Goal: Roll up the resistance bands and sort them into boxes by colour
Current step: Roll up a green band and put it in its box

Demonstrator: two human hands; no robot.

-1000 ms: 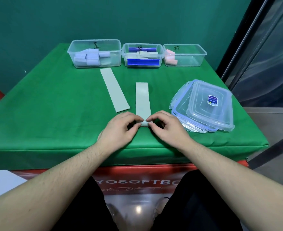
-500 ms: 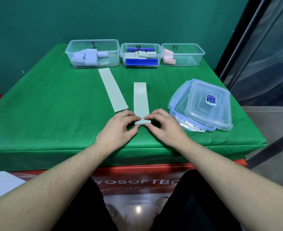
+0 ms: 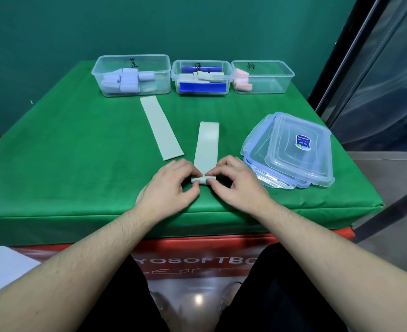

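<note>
**Roll just started, grip is everything**

Left hand and right hand pinch the band at its curled near end, table front edge. Slack fingers and it could unroll. Boxes wait beyond.

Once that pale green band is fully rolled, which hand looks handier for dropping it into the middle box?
Probably the right hand. Both hands pinch the roll, but the middle box holding pale green rolls stands slightly right of it, and the left hand would reach across.

Bare forearms, hairy, sleeveless; black trousers below.
</note>
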